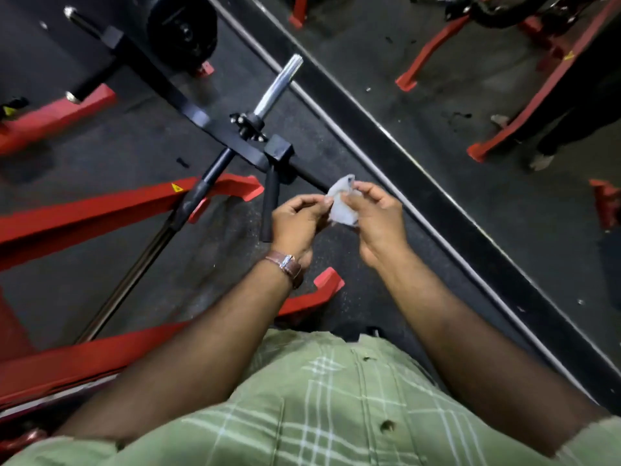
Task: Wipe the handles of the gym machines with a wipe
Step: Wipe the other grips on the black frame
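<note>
You have the wipe (342, 205) bunched between both hands in the middle of the view, just right of the nearest black handle (270, 203), which hangs down from the machine's black arm (174, 92). Your right hand (378, 218) pinches the wipe's upper part with curled fingers, and your left hand (297, 222), the one with the watch (285, 265), holds its left edge, fingers curled in too. The wipe touches no handle at this moment, so it looks as though you are folding or readying it rather than wiping. Whether the near handle is already cleaned cannot be told. The long angled bar (201, 190) to the left and the far-left grips (84, 23) appear to remain, with red frame (84, 210) all round.
</note>
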Available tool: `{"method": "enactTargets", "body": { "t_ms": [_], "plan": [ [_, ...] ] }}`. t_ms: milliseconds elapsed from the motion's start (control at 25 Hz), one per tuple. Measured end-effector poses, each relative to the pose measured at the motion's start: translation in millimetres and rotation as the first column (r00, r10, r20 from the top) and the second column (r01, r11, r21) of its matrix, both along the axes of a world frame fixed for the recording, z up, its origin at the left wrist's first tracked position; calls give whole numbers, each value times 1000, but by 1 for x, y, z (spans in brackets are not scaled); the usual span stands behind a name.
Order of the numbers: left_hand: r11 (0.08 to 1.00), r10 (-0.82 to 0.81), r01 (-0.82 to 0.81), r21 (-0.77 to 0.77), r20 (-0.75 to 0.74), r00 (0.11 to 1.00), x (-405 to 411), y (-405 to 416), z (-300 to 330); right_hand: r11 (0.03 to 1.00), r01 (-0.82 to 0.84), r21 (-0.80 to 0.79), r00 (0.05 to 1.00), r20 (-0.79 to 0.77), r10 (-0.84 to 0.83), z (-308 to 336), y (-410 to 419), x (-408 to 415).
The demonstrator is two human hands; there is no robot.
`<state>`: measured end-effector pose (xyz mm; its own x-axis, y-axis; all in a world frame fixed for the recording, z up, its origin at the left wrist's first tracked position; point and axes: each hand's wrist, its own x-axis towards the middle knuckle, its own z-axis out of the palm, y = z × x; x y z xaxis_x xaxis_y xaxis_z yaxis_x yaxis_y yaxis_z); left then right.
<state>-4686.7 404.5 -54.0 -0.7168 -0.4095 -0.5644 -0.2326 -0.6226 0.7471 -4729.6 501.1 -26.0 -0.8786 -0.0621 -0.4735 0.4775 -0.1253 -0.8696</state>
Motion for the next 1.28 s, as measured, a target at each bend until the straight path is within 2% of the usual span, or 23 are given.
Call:
{"method": "enactTargets", "body": {
  "t_ms": [160,280,440,640,720,800,840,960,1040,1120,1200,1280],
  "plan": [
    [983,184,-185,10,60,981,-63,0,-27,970,-215,111,975,-28,219,-28,-16,-85],
    [932,361,-360,-32,105,927,-100,-5,-51,897,-424,126,902,-32,431,-54,-31,-133],
    [797,603,-592,-119,179,777,-133,-1,-68,767,-624,151,778,27,627,-77,-47,-187],
    [568,819,-786,-242,257,513,-150,8,-93,670,-669,321,663,-148,734,-100,-70,-237],
    [533,833,-816,-224,306,461,-156,6,-105,598,-666,447,570,-212,794,-118,-78,-238],
    [538,821,-820,-194,339,459,-161,5,-112,482,-673,561,439,-222,871,-137,-80,-229],
    [544,814,-821,-174,348,466,-163,4,-113,449,-689,569,407,-208,889,-144,-78,-223],
    [545,805,-832,-102,342,485,-161,5,-116,467,-736,490,433,-191,881,-151,-82,-215],
    [548,801,-834,-66,330,500,-158,4,-120,490,-717,496,450,-208,869,-153,-88,-215],
    [550,796,-835,-16,313,518,-156,5,-122,455,-689,563,382,-251,889,-151,-77,-217],
    [551,791,-834,37,298,535,-156,7,-121,382,-683,623,269,-272,924,-150,-57,-220],
    [553,786,-830,68,286,548,-153,8,-121,374,-693,617,232,-299,925,-146,-52,-223]
  ]
}}
